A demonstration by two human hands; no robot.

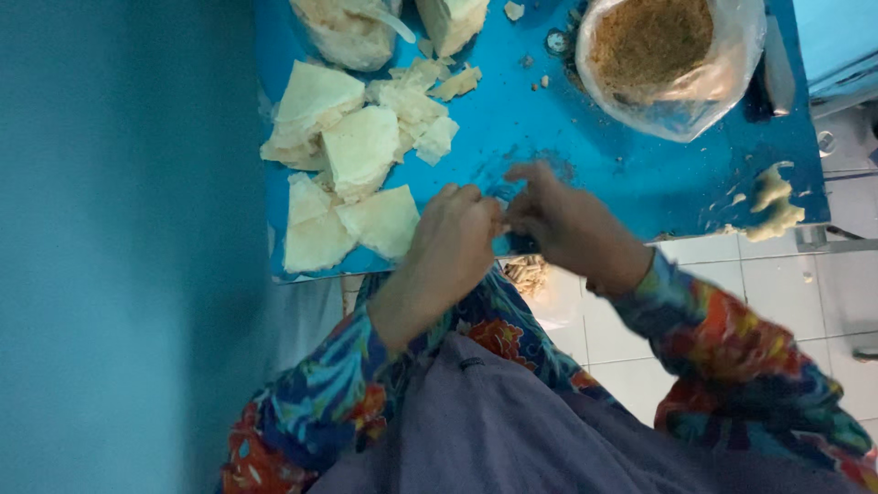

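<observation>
— Purple cloth (476, 430) on the lap is closest to us, w/ flowery sleeves (732, 357) on both arms. See the hands?

— Yep. Left hand (455, 240) and right hand (562, 222) meet at the near edge of the blue desk (585, 146), fingertips touching.

— Holding what?

— Can't tell, it's blurry. Both hands look curled, fingers bunched close together, maybe pinching sth tiny between them. Nothing clear shows in the gap.

— And the pale flat bits?

— Folded dough pieces (352, 169), lots, lying in a heap on the desk just left of the left hand. One piece (384, 220) sits right beside that hand's knuckles.

— What's at the far side?

— Clear bag of brown crumbs (651, 41), open at the top, well past the right hand. Another bag (352, 27) w/ pale stuff at the top edge, next to a pale block (455, 20).

— That lump on the right?

— Blob of soft dough (776, 206) at the desk's right corner, apart from the hands. White floor tiles (777, 293) below.
</observation>
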